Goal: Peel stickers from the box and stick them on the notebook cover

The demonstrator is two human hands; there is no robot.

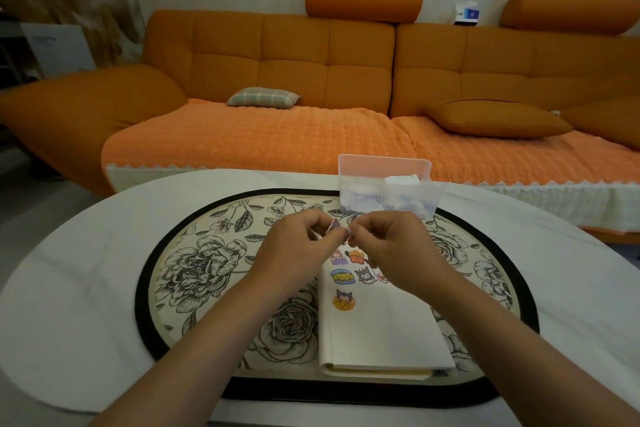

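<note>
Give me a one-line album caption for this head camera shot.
Left hand and right hand pinch a small sticker above the sticker-dotted notebook, clear box behind.

In the upper middle of the frame we see the box [384, 163] of clear, faintly frosted plastic. Below it, the notebook [381, 329] has a matt off-white cover with a fine, cloth-like grain. The mat [207, 270] looks smooth and printed. At left the tablecloth [69, 288] is matt white cloth. Along the top, the sofa [277, 55] is matt orange fabric, its throw [259, 139] a knobbly weave.

Home living room: orange sofa [346, 55].
</note>
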